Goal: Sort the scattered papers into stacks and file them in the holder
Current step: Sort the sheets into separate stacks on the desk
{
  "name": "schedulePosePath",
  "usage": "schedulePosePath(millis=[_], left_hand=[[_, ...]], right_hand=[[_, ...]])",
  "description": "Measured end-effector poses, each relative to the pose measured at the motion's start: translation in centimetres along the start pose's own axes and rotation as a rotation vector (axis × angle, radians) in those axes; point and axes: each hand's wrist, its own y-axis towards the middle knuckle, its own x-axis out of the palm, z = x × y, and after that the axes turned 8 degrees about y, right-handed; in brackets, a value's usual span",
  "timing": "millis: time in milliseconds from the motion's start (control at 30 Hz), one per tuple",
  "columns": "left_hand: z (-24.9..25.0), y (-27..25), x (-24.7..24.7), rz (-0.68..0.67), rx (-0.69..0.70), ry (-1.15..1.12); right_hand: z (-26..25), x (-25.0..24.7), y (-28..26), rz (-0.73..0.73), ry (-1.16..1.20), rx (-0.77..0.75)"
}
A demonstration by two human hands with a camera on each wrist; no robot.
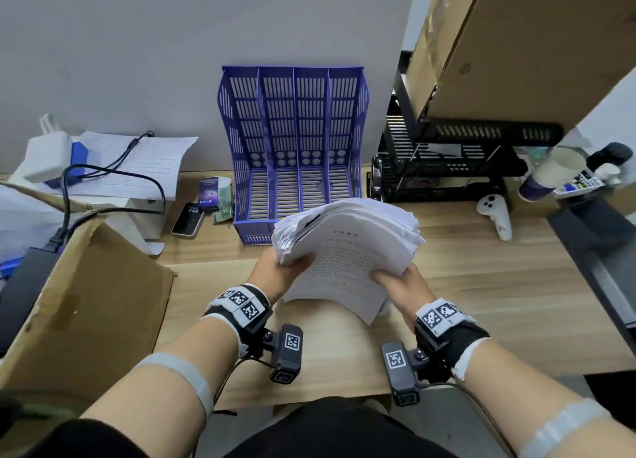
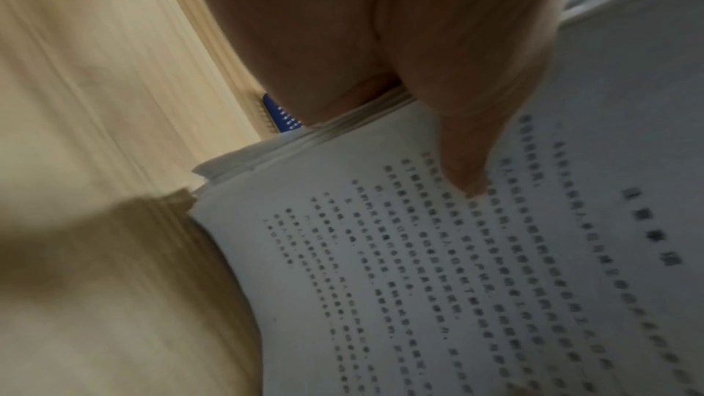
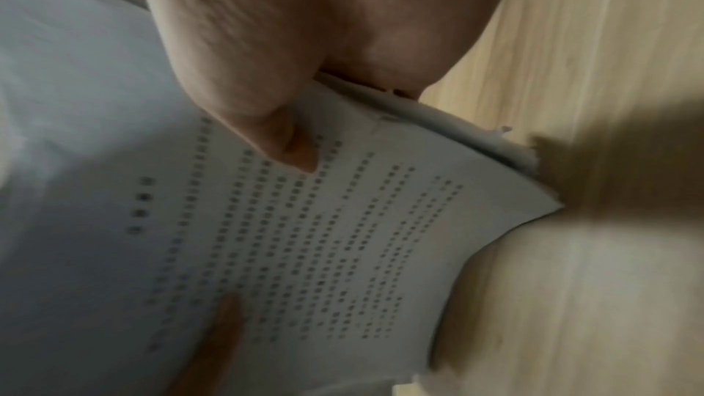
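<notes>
A thick stack of printed white papers (image 1: 347,247) is held above the wooden desk, just in front of the blue file holder (image 1: 292,140). My left hand (image 1: 278,268) grips the stack's left edge, thumb on the top sheet. My right hand (image 1: 399,282) grips the near right edge the same way. In the left wrist view the thumb (image 2: 465,131) presses on the printed page (image 2: 457,267), fingers hidden beneath. The right wrist view shows the thumb (image 3: 251,95) on the stack (image 3: 304,237). The holder has several upright slots, all without paper.
An open cardboard box (image 1: 89,302) stands at the left, with a printer and loose sheets (image 1: 137,161) behind it. A phone (image 1: 187,220) lies left of the holder. A black wire rack (image 1: 447,161), a white controller (image 1: 495,213) and a paper cup (image 1: 550,173) are at the right.
</notes>
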Motion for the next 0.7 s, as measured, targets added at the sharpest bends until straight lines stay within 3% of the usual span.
schedulePosePath(millis=[100, 200, 400, 533, 700], left_hand=[[-1.2, -0.6, 0.3, -0.007, -0.043, 0.011], [-1.7, -0.9, 0.4, 0.029, -0.088, 0.070], [-3.1, -1.5, -0.5, -0.030, -0.395, -0.050], [-8.3, -2.4, 0.3, -0.100, -0.545, 0.063], [-8.6, -4.3, 0.6, -0.059, -0.616, 0.250]], right_hand=[[1.8, -0.3, 0.3, -0.051, -0.125, 0.097], [2.5, -0.5, 0.2, -0.027, -0.208, 0.050], [3.3, -1.2, -0.1, -0.155, -0.197, 0.015], [5.7, -0.5, -0.4, -0.228, -0.295, 0.083], [8.5, 0.4, -0.4, -0.209, -0.340, 0.225]])
